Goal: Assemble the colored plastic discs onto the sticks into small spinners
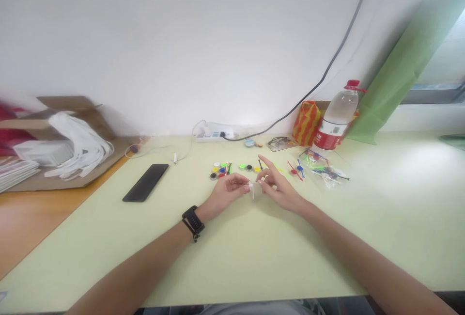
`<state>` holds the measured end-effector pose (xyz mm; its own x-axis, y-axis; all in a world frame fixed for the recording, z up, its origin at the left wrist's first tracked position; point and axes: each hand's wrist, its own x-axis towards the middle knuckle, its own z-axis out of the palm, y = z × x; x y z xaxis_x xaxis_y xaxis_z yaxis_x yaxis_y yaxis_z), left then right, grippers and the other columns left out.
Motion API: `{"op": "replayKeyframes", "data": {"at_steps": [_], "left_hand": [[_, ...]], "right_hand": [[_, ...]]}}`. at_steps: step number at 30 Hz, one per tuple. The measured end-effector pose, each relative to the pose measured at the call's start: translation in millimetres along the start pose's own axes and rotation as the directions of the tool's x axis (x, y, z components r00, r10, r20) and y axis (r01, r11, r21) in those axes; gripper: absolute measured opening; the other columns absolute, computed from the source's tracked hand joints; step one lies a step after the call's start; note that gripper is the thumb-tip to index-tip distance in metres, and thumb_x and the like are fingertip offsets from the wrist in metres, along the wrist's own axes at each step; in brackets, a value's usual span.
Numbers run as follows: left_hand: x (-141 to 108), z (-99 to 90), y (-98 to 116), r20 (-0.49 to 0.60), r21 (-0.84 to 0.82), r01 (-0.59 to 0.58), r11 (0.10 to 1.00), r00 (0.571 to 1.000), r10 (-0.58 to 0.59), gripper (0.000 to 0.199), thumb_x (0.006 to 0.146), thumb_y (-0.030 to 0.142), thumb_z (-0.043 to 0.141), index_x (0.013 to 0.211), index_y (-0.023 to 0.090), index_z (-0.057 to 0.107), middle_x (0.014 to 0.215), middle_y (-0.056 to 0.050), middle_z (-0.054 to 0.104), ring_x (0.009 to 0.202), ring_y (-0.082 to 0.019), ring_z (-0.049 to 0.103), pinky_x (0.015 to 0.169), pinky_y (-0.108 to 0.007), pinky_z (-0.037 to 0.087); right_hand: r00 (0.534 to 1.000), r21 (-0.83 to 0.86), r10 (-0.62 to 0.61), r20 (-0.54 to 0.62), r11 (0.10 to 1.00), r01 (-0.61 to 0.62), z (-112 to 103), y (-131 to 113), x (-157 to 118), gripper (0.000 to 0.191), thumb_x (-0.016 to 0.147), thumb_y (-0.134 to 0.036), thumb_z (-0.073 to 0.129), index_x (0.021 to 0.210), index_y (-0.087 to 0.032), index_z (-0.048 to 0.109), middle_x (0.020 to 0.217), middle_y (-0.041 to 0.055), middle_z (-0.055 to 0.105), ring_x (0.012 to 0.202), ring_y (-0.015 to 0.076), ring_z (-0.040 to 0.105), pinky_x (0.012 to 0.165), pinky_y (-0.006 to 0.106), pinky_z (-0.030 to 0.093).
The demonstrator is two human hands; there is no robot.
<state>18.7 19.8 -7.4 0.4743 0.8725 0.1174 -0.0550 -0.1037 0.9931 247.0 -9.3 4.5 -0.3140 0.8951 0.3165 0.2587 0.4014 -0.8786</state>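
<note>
Between my two hands, above the middle of the pale green table (232,261), is a small white piece (253,191) with a thin part hanging down. My left hand (229,191), below a black wristwatch, pinches it between thumb and fingertips. My right hand (278,190) is at its other side, thumb and a bent finger closed at the piece and the index finger raised. Just beyond my left hand lie small round coloured discs (222,170). More discs (249,167) lie beyond the gap between my hands. Red and blue stick-like pieces (297,170) lie beyond my right hand.
A black phone (146,182) lies at the left. Behind are a power strip (214,132), a round tin (250,143) and a striped bag (306,123). A large bottle (336,118) stands right, near plastic packets (329,175). A cardboard box (78,106) holds white straps.
</note>
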Motion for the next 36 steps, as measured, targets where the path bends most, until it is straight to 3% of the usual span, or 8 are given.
{"op": "replayKeyframes", "data": {"at_steps": [3, 6, 8, 10, 13, 17, 21, 36], "left_hand": [[1, 0.4, -1, -0.015, 0.002, 0.004, 1.000, 1.000, -0.004, 0.033, 0.079, 0.038, 0.084, 0.101, 0.016, 0.071, 0.099, -0.007, 0.074, 0.097, -0.022, 0.072, 0.094, -0.039, 0.056], [1, 1.0, -1, -0.045, 0.000, -0.002, 1.000, 0.999, 0.002, 0.033, 0.078, 0.038, 0.085, 0.099, 0.016, 0.071, 0.098, -0.007, 0.074, 0.095, -0.022, 0.072, 0.093, -0.039, 0.057], [1, 1.3, 0, -0.046, -0.003, -0.002, 1.000, 0.999, 0.002, 0.033, 0.078, 0.038, 0.085, 0.098, 0.016, 0.071, 0.097, -0.007, 0.075, 0.095, -0.022, 0.072, 0.094, -0.039, 0.057], [1, 1.4, 1, -0.031, -0.002, 0.002, 1.000, 1.000, -0.002, 0.033, 0.078, 0.038, 0.085, 0.099, 0.016, 0.071, 0.097, -0.007, 0.075, 0.095, -0.022, 0.072, 0.094, -0.039, 0.057], [0, 1.4, 3, -0.016, 0.003, 0.004, 1.000, 1.000, -0.004, 0.034, 0.079, 0.039, 0.084, 0.101, 0.016, 0.071, 0.098, -0.008, 0.075, 0.094, -0.022, 0.072, 0.093, -0.039, 0.057], [0, 1.6, 3, -0.024, -0.001, -0.005, 1.000, 1.000, 0.005, 0.033, 0.080, 0.039, 0.084, 0.100, 0.016, 0.071, 0.097, -0.007, 0.074, 0.094, -0.022, 0.072, 0.093, -0.040, 0.058], [1, 1.8, 2, -0.050, -0.015, -0.001, 1.000, 0.999, 0.001, 0.033, 0.078, 0.038, 0.085, 0.098, 0.015, 0.071, 0.097, -0.007, 0.074, 0.095, -0.022, 0.072, 0.094, -0.041, 0.058], [-2, 1.6, 4, 0.016, 0.013, 0.003, 1.000, 1.000, -0.003, 0.031, 0.081, 0.037, 0.083, 0.099, 0.015, 0.069, 0.095, -0.007, 0.075, 0.093, -0.022, 0.073, 0.090, -0.039, 0.058]], "right_hand": [[0.998, -0.012, 0.040, 0.043, 0.999, -0.039, -2, -2, 1, 0.035, 0.101, -0.049, 0.047, 0.107, -0.022, 0.069, 0.089, 0.0039, 0.065, 0.067, 0.0149, 0.058, 0.067, 0.030, 0.049], [0.984, -0.013, 0.125, 0.130, 0.992, -0.125, -6, -3, 3, 0.062, 0.104, -0.054, 0.037, 0.055, -0.019, 0.055, 0.057, 0.0020, 0.052, 0.055, 0.0151, 0.051, 0.059, 0.030, 0.044], [0.988, 0.021, 0.121, 0.090, 0.992, -0.124, -6, -3, 4, 0.054, 0.102, -0.055, 0.042, 0.066, -0.019, 0.060, 0.060, 0.0007, 0.052, 0.056, 0.0151, 0.050, 0.058, 0.029, 0.043], [0.997, 0.063, 0.079, 0.021, 0.995, -0.080, -5, -3, 3, 0.035, 0.099, -0.053, 0.051, 0.107, -0.022, 0.066, 0.076, 0.0003, 0.057, 0.063, 0.0151, 0.053, 0.060, 0.028, 0.046], [0.999, 0.076, 0.040, -0.009, 0.996, -0.039, 1, -3, 0, 0.050, 0.098, -0.050, 0.056, 0.142, -0.029, 0.047, 0.099, 0.0018, 0.059, 0.068, 0.0135, 0.054, 0.064, 0.028, 0.048], [0.997, 0.043, 0.072, 0.037, 0.996, -0.073, 3, -2, -1, 0.037, 0.100, -0.054, 0.049, 0.104, -0.023, 0.068, 0.091, 0.0028, 0.062, 0.065, 0.0139, 0.054, 0.063, 0.028, 0.047], [0.982, 0.033, 0.158, 0.105, 0.986, -0.163, -2, -2, 3, 0.068, 0.104, -0.060, 0.033, 0.052, -0.020, 0.051, 0.052, 0.0015, 0.050, 0.054, 0.0152, 0.050, 0.059, 0.030, 0.042], [1.000, 0.082, 0.016, 0.026, 0.996, -0.018, 5, -3, 4, 0.031, 0.091, -0.048, 0.068, 0.102, -0.023, 0.055, 0.091, 0.0006, 0.060, 0.069, 0.0129, 0.054, 0.064, 0.028, 0.047]]}}
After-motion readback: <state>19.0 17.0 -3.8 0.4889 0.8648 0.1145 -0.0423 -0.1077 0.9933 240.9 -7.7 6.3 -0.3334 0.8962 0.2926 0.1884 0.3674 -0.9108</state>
